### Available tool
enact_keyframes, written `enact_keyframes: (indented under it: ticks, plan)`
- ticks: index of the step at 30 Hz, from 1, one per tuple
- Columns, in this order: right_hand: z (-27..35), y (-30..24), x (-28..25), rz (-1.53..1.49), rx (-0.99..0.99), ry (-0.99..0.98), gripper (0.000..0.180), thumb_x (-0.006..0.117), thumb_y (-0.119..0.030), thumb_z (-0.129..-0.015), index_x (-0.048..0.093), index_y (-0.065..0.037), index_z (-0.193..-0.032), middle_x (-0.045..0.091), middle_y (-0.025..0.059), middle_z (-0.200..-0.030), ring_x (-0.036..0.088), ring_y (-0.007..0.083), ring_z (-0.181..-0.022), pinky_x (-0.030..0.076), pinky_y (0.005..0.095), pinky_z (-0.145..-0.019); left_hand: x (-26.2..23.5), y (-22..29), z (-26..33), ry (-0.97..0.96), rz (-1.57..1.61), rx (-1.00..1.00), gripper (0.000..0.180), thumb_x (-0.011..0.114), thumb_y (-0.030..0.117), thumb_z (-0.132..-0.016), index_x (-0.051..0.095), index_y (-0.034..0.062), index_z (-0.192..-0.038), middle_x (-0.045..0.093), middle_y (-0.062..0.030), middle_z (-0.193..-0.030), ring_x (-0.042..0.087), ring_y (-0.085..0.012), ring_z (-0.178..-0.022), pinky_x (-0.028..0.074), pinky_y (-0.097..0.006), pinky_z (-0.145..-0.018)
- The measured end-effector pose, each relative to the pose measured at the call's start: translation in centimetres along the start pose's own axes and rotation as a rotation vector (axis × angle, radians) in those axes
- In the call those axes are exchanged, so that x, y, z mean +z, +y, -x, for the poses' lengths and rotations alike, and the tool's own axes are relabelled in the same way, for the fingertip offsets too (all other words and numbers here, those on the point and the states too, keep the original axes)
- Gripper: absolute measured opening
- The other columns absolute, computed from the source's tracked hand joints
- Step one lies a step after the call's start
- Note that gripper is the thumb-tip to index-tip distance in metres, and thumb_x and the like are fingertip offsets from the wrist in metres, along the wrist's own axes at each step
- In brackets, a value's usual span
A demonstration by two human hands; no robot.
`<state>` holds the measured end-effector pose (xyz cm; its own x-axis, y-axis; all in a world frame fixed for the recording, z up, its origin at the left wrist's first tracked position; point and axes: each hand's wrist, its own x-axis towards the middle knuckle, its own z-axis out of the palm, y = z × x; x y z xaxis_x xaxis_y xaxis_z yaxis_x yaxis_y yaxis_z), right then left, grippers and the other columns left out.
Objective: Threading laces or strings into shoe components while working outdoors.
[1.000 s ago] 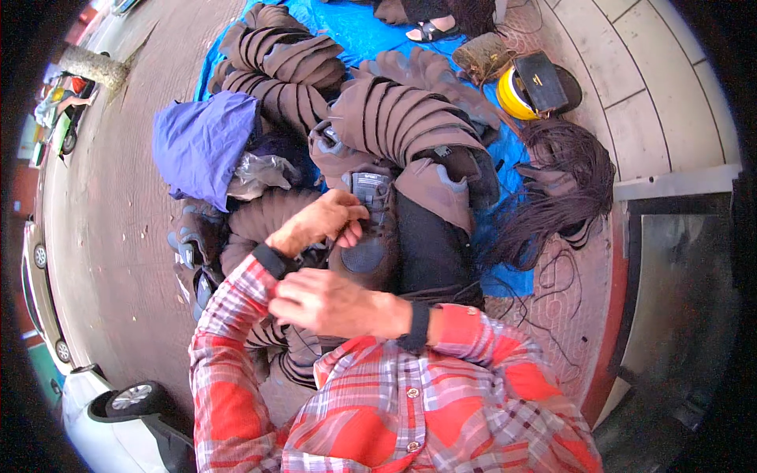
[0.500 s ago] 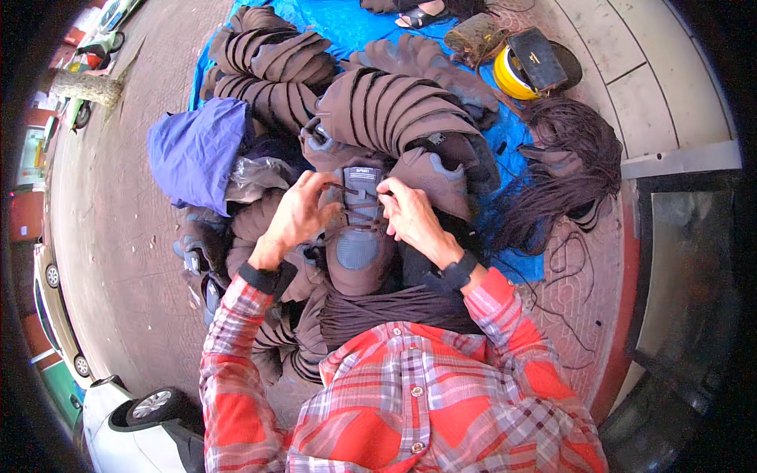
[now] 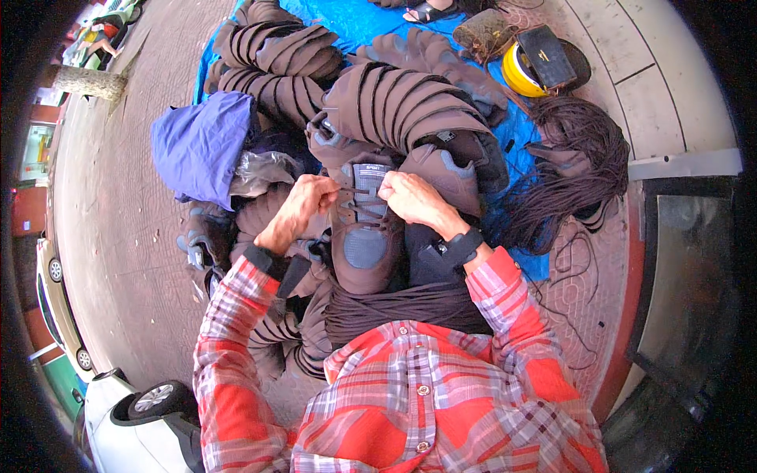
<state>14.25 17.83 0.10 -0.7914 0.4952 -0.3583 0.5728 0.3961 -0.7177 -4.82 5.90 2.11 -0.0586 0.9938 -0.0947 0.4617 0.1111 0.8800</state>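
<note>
One brown shoe [image 3: 364, 229], toe toward the person, resting on the lap over a bundle of dark brown laces [image 3: 402, 306]; this shoe serves as the landmark. Left hand [image 3: 306, 203]: at the shoe's left edge, fingers pinched shut on a thin lace at the eyelets. Right hand [image 3: 413, 199]: at the shoe's right edge by the tongue, fingers curled closed on the lace and upper. Both wrists in dark cuffs; sleeves of a red plaid shirt [image 3: 410, 410]. Beyond the shoe: several rows of brown shoe uppers [image 3: 402, 102], stacked overlapping on a blue tarp [image 3: 371, 20]; exact count cannot be told. Left of the shoe: one blue-purple cloth bag [image 3: 201, 142] with a clear plastic bag [image 3: 264, 169] just beside it, and further loose shoes, partly hidden by the left forearm. Right of the shoe: one large heap of dark brown cord [image 3: 564, 169], strands trailing over the brick paving. Far beyond and right of the shoe: one yellow helmet [image 3: 520, 71], a dark flat case [image 3: 552, 55] lying on it. Far left of the shoe, at the picture's rim: two parked cars, one white car [image 3: 134, 426] nearer the person.
</note>
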Motion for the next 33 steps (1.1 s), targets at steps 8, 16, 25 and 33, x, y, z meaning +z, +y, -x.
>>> enact_keyframes:
  ticks: [8,16,25,33]
  plan:
    - [0.1,-1.3,-1.5,-0.071,0.118,-0.157,0.032,0.044,-0.022,-0.083,0.062,0.002,-0.070,0.060,0.0208,-0.059,0.061,0.0302,-0.049,0.050,0.0418,-0.053,-1.0,1.4,0.0,-0.202,0.421,-0.583,0.027,0.051,0.026,-0.087,0.052,0.0058,-0.069,0.042,0.0032,-0.057,0.037,-0.0083,-0.051,0.030,-0.026,-0.048]
    - [1.4,0.2,-0.5,-0.854,0.025,0.115,0.016,0.040,-0.013,-0.093,0.048,0.000,-0.098,0.052,0.0068,-0.065,0.056,0.0156,-0.049,0.045,0.0259,-0.039,-2.6,0.4,0.6,-0.232,-0.427,-0.050,0.017,0.055,0.018,-0.086,0.055,0.0013,-0.092,0.062,-0.0143,-0.079,0.061,-0.0287,-0.068,0.046,-0.038,-0.057]
    - [0.4,-1.7,-0.5,-0.637,-0.037,-0.011,0.019,0.050,-0.017,-0.091,0.051,-0.004,-0.104,0.055,0.0058,-0.065,0.054,0.0121,-0.045,0.041,0.0247,-0.037,-5.4,4.4,0.0,-0.475,-0.706,-0.040,0.021,0.051,0.011,-0.078,0.055,0.0057,-0.098,0.056,-0.0129,-0.070,0.059,-0.0307,-0.068,0.044,-0.039,-0.059]
    - [-2.1,-3.9,-0.5,-0.416,-0.263,-0.340,0.024,0.050,-0.020,-0.087,0.051,-0.003,-0.070,0.052,0.0050,-0.053,0.050,0.0145,-0.038,0.040,0.0302,-0.035,-13.8,1.3,7.8,-0.358,-1.058,0.298,0.031,0.046,0.008,-0.077,0.050,0.0073,-0.108,0.051,-0.0102,-0.098,0.059,-0.0303,-0.082,0.051,-0.038,-0.071]
